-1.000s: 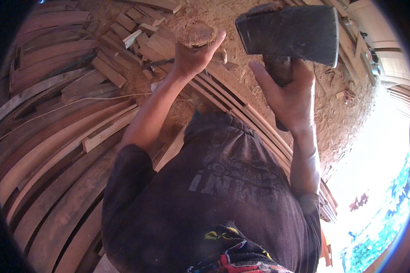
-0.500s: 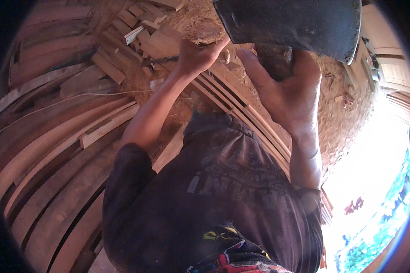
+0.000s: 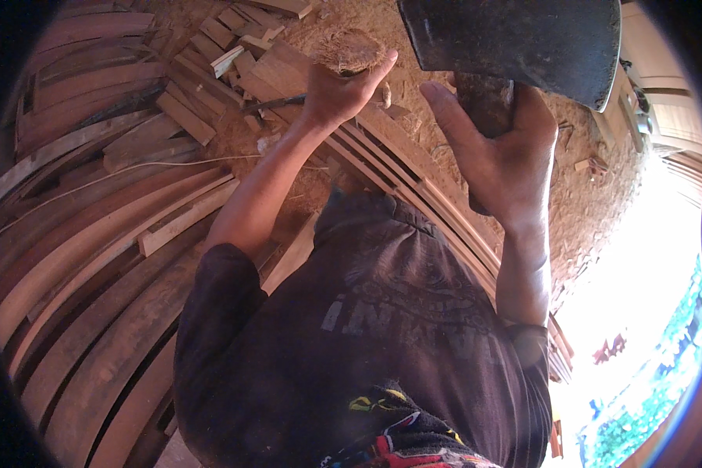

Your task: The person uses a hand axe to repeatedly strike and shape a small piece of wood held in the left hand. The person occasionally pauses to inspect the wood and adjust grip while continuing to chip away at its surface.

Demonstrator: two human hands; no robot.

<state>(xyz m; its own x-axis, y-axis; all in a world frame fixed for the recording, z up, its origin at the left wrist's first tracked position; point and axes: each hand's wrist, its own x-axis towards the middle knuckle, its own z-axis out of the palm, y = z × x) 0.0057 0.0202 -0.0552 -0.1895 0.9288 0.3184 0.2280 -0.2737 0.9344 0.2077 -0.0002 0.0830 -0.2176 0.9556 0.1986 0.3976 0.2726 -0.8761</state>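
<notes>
At the upper centre my left hand (image 3: 337,97) is closed around a round, brown, fibrous thing that looks like a coconut (image 3: 351,50). Its shaggy top shows above my fingers, and my thumb points up along its right side. To the right, my right hand (image 3: 507,164) grips the short dark handle of a hatchet (image 3: 515,51). The hatchet's broad black head hangs above that hand, with its curved, worn edge toward the right. A gap separates the hatchet from the fibrous thing. Most of my left fingers are hidden behind what they hold.
Long boards (image 3: 93,288) lie stacked along the left side. Short wood offcuts (image 3: 203,86) are scattered at the upper left. Thin strips (image 3: 437,210) run diagonally between my arms over a floor (image 3: 593,210) strewn with shavings. Bright daylight and greenery (image 3: 647,398) show at the lower right.
My right hand and the hatchet have shifted slightly to the right, away from my left hand. The left hand has barely moved, its thumb now raised a little more.
</notes>
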